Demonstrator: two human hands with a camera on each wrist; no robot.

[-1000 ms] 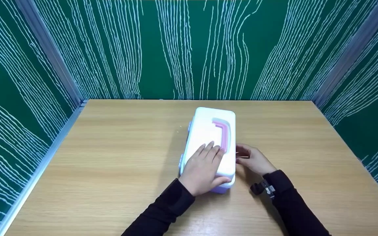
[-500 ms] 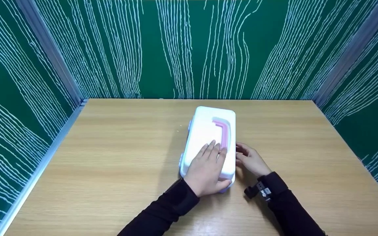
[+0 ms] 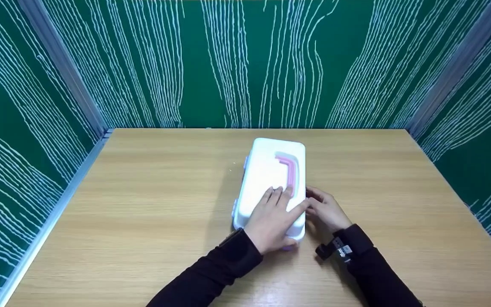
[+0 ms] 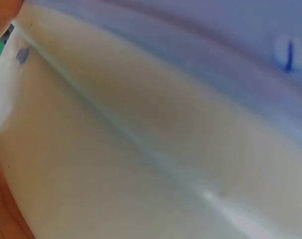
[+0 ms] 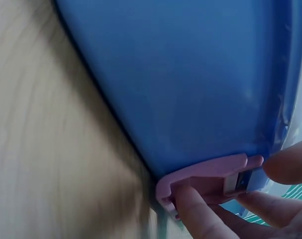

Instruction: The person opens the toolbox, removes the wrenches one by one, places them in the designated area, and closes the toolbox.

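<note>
A storage box (image 3: 267,166) with a white lid stands on the table, a pink handle (image 3: 290,170) recessed in its top. My left hand (image 3: 269,221) rests on the near half of the lid with fingers spread, one reaching to the right edge beside my right hand. At the box's right side, my right hand (image 3: 328,211) holds a pink latch (image 5: 208,174); a fingertip sits inside the latch in the right wrist view. The box's lower wall (image 5: 180,89) looks blue there. Another fingertip (image 5: 290,162) lies at the latch's upper end. Mostly the pale lid (image 4: 101,169) fills the left wrist view.
The wooden table (image 3: 151,192) extends around the box on all sides. Green panels (image 3: 203,64) with pale wavy lines rise behind and at both sides. A metal rail (image 3: 58,187) runs along the left table edge.
My left hand has shifted slightly right, and one of its fingers now stretches to the lid's right edge. My right hand has moved a little toward the left at the latch. The box stays in place.
</note>
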